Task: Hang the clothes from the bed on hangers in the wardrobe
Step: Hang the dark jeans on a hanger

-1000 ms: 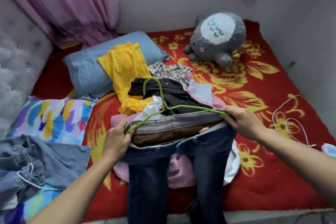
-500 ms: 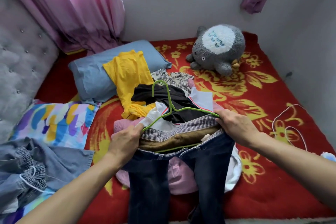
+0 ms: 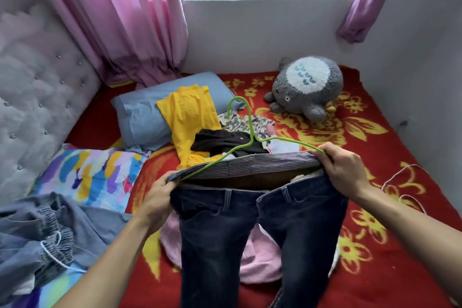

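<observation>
Dark blue jeans [image 3: 252,235] hang in front of me over the bed, waistband stretched open. A thin green hanger [image 3: 246,137] sits with its arms at the waistband and its hook pointing up. My left hand [image 3: 160,192] grips the left end of the waistband together with the hanger's left tip. My right hand [image 3: 343,166] grips the right end of the waistband and the hanger's right tip. Behind the jeans lies a pile of clothes: a yellow top [image 3: 188,120], a black garment [image 3: 220,141], a patterned piece [image 3: 240,122] and a pink one [image 3: 257,257].
The bed has a red flowered blanket [image 3: 390,245], a blue pillow [image 3: 145,110], a colourful pillow [image 3: 92,175] and a grey plush toy [image 3: 308,86]. Blue-grey clothing [image 3: 42,237] lies at the left front. A white cord [image 3: 402,187] lies right. Padded headboard left, pink curtain and window behind.
Both hands have lifted the jeans and hanger higher off the pile. My view has tilted up, so the window now shows.
</observation>
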{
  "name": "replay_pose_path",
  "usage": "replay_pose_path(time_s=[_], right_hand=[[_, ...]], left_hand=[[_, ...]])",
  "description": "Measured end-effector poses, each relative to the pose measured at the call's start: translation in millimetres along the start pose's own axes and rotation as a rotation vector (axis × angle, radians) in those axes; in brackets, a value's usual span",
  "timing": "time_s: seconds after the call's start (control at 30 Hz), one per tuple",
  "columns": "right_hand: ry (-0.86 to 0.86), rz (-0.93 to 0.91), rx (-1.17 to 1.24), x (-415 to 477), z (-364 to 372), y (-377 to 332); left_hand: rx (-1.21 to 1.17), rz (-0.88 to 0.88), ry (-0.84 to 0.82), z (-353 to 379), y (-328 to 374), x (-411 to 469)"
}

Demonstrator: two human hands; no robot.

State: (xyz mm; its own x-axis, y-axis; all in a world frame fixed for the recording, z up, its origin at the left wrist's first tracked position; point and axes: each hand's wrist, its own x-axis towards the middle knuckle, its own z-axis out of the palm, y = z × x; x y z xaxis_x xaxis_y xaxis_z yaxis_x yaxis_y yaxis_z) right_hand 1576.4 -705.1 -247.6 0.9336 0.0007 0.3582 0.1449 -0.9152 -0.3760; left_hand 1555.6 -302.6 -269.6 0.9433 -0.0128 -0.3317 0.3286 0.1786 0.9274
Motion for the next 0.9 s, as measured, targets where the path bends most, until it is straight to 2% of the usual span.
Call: replay_pose_path(time_s=[0.1,0.33,0.4,0.5,0.57,0.67,0.73,0.8,0.9], right_hand=[[0.014,-0.016,-0.04,9,-12,-8],[-0.014,-0.214,-0.066,54,-54,-49],[-0.052,-0.288,-0.022,65,-64,-66],[-0.138,-0.431,0.087,70,-73,-93],[-0.167,-0.55,0.172,62,-78,-117],[-0.116,-0.737,0.303,39,-83,-154],[-0.098,-0.822,0.359,22,-90,-176],[-0.108,-0.877,0.446,4,-97,-195],[-0.172,-0.956,0.578,-27,-111,-223]], left_hand=[[-0.2,-0.025,0.032,3,16,-6],[-0.372,0.038,0.15,-8,70,-25],[-0.35,0.058,0.186,-12,87,-42],[-0.085,0.092,0.333,-19,107,-80],[0.266,0.133,0.459,-28,112,-111],[0.769,0.173,0.562,-37,108,-168],[1.111,0.198,0.688,-36,98,-212],[1.286,0.256,0.847,-30,88,-256],[1.452,0.2,1.099,-18,77,-331]])
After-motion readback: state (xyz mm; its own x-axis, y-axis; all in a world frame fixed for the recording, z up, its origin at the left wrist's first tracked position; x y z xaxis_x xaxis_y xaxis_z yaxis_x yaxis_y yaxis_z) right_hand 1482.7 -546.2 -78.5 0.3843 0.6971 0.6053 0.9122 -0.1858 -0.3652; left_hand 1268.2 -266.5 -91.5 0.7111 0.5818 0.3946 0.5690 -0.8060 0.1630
